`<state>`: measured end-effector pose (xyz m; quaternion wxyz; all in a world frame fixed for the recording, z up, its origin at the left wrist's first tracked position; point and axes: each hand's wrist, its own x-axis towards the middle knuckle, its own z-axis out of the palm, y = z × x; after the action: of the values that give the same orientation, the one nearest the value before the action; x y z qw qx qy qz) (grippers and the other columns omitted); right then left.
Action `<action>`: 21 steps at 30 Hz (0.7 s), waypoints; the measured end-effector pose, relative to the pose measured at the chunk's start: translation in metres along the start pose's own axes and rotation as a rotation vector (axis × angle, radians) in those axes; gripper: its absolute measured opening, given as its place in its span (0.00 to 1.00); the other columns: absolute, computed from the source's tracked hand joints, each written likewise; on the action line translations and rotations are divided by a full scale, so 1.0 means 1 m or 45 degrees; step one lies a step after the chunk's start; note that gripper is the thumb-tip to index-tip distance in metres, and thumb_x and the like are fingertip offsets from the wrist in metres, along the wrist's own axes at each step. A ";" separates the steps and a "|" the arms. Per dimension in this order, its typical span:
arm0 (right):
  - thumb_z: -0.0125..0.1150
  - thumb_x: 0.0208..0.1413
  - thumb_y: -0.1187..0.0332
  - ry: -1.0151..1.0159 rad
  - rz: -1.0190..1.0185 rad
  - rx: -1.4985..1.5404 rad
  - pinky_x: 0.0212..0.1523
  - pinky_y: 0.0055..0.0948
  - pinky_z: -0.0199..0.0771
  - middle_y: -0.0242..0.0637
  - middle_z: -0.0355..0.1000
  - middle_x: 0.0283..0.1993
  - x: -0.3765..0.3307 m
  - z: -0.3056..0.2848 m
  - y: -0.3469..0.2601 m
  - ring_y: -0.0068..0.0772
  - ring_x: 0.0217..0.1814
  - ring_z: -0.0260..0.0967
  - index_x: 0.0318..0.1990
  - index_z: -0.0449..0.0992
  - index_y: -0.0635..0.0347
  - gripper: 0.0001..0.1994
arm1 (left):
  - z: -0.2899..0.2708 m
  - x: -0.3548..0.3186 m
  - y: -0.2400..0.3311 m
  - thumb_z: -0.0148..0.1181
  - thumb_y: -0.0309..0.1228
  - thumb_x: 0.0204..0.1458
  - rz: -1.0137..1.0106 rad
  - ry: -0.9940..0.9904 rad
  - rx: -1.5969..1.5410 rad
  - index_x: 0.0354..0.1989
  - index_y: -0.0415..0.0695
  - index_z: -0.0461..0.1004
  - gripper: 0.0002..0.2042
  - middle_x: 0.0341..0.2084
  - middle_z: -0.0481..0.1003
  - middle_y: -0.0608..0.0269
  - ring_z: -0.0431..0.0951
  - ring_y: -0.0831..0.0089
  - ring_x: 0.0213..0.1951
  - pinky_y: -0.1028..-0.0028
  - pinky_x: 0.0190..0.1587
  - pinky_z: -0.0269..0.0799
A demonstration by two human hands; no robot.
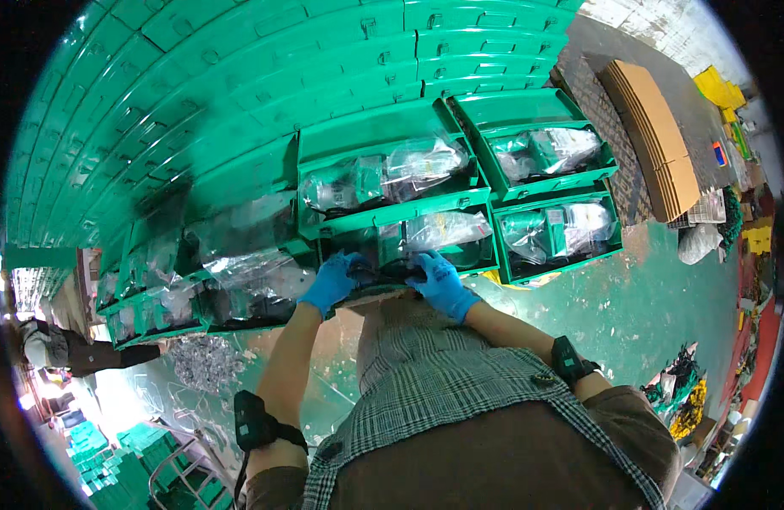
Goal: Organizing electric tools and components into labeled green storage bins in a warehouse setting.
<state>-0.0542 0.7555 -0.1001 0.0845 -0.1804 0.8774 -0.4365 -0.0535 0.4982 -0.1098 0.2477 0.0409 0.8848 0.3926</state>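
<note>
Both my hands wear blue gloves and meet at the near side of an open green metal case [495, 253]. Between them lies a black bundle that looks like a coiled cord [382, 274]. My left hand [329, 284] has its fingers curled on the bundle's left end. At the right end, my right hand [441, 286] grips it with bent fingers. Part of the bundle is hidden by the gloves. Behind it in the same case sits a clear plastic bag [447, 230] with pale contents, beside a green box-like piece [391, 242].
More open green cases [570, 263] with bagged items adjoin on both sides and behind. Stacked closed green cases [324, 51] rise at the back. Flattened cardboard [651, 136] lies at the far right. Another person [77, 350] is at the left edge.
</note>
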 end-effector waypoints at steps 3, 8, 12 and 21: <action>0.65 0.40 0.69 -0.066 -0.079 0.075 0.46 0.41 0.67 0.45 0.67 0.44 0.012 -0.009 -0.004 0.50 0.47 0.64 0.45 0.70 0.55 0.20 | 0.004 0.004 -0.002 0.61 0.38 0.43 0.095 0.150 0.367 0.44 0.49 0.72 0.18 0.49 0.66 0.47 0.66 0.51 0.51 0.61 0.54 0.62; 0.60 0.43 0.63 -0.520 -0.402 -0.517 0.48 0.34 0.66 0.39 0.66 0.46 0.042 -0.035 0.000 0.42 0.49 0.64 0.46 0.69 0.51 0.19 | 0.002 0.010 0.004 0.55 0.31 0.46 0.285 0.008 0.857 0.46 0.46 0.71 0.17 0.47 0.67 0.45 0.66 0.49 0.49 0.60 0.52 0.63; 0.58 0.44 0.60 -0.612 -0.546 -0.328 0.49 0.35 0.65 0.36 0.66 0.45 0.047 -0.016 0.001 0.38 0.50 0.63 0.42 0.72 0.49 0.15 | 0.011 0.015 -0.019 0.53 0.32 0.47 0.297 0.042 0.997 0.47 0.46 0.71 0.16 0.46 0.68 0.45 0.67 0.50 0.50 0.60 0.52 0.63; 0.55 0.51 0.61 -0.481 -0.479 -0.117 0.51 0.38 0.64 0.48 0.66 0.47 0.059 -0.067 -0.030 0.50 0.48 0.64 0.45 0.71 0.61 0.17 | -0.011 -0.007 0.030 0.58 0.34 0.40 0.097 0.054 0.323 0.47 0.44 0.70 0.21 0.50 0.66 0.46 0.67 0.52 0.49 0.61 0.48 0.66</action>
<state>-0.1217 0.7653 -0.0349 0.1558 -0.4222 0.8160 -0.3629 -0.0562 0.5096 -0.0792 0.2067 0.0971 0.9302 0.2874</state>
